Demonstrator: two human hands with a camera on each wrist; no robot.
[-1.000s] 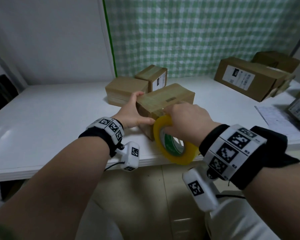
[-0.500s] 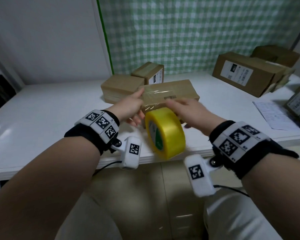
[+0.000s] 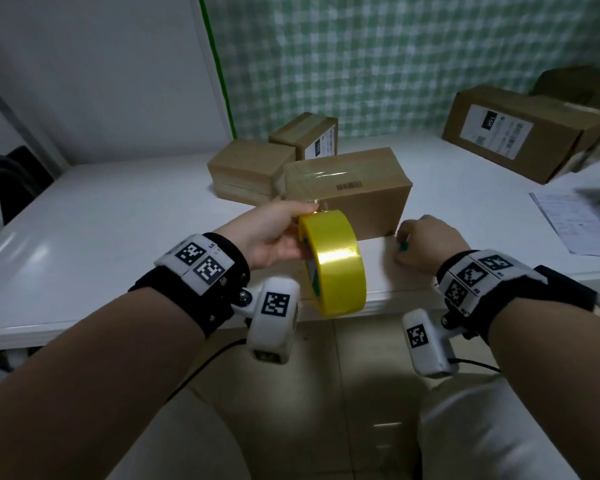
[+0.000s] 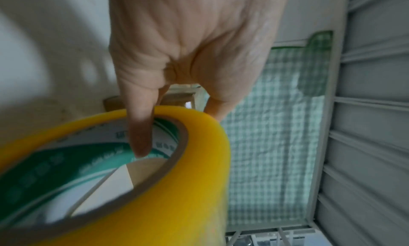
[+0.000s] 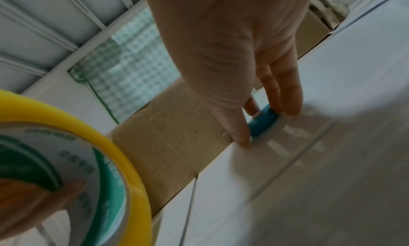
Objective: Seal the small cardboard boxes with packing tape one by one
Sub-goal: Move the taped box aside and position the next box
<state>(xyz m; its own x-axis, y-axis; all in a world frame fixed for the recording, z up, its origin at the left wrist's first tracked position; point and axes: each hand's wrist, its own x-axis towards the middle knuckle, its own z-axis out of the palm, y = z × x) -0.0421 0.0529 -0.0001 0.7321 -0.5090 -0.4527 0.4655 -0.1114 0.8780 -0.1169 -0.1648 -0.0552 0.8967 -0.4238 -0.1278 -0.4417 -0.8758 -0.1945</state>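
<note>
Left hand (image 3: 274, 233) raised, palm up, thumb hooked into the tape roll (image 3: 333, 261) core. Right hand (image 3: 426, 244) low at desk (image 3: 118, 216) level, fingertips pinching a small blue-green object (image 5: 263, 122).

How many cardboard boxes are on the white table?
At least 5. One taped box lies just beyond the tape roll, two smaller boxes sit behind it, and a labelled box with a darker one behind it stands at the right. More may be cut off at the right edge.

Your right hand (image 5: 232, 45) reaches from twelve o'clock, fingers (image 5: 287, 92) on a blue object (image 5: 263, 123) beside the box (image 5: 168, 144); tape roll (image 5: 124, 162) at eight o'clock.
</note>
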